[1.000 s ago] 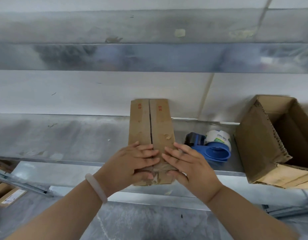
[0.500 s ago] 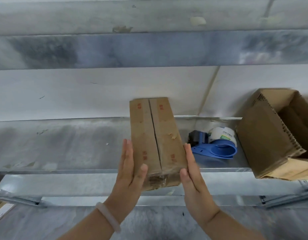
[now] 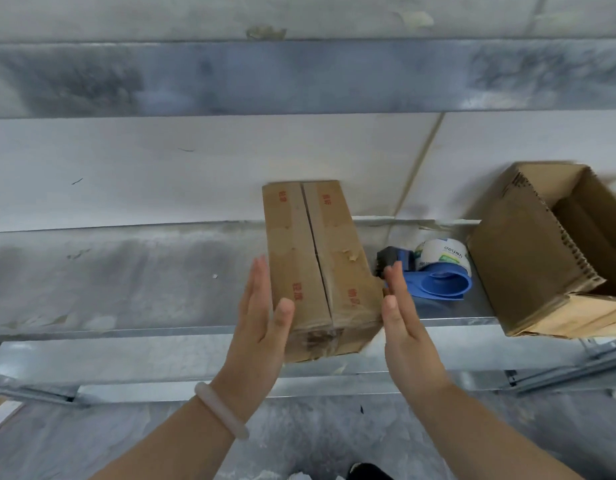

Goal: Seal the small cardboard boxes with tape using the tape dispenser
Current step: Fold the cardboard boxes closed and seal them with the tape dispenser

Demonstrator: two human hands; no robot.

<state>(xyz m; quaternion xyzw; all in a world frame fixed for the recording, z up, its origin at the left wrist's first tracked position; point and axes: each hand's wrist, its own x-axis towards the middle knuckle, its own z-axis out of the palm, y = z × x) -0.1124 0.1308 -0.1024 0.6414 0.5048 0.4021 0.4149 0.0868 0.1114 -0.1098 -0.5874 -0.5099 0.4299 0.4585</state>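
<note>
Setting: grey metal shelf (image 3: 126,278) against a pale wall, with a grey floor below it.
Box: I see one long cardboard box (image 3: 317,258) lying on the shelf, its flaps closed and the seam running down the middle of the top face, away from me. Red print sits on both flaps. Its near end juts past the shelf's front edge and shows some wrinkled tape.
Left hand: my view shows the left hand (image 3: 261,327) flat, fingers straight and together, laid against the box's left side, with the thumb resting on the top face near the edge. It grips nothing.
Right hand: the right hand (image 3: 403,327) is flat as well, fingers straight, standing just beside the box's right side. I cannot tell whether it touches the cardboard. It holds nothing.
Tape dispenser: the blue tape dispenser (image 3: 434,282) lies on the shelf just right of the box, behind the right hand's fingertips, with a white tape roll (image 3: 441,254) in it. Neither hand is on it.
Other carton: a larger open carton (image 3: 528,258) sits at the right end of the shelf, next to the dispenser.
Wrist: a pale bracelet (image 3: 220,410) circles the left wrist.
</note>
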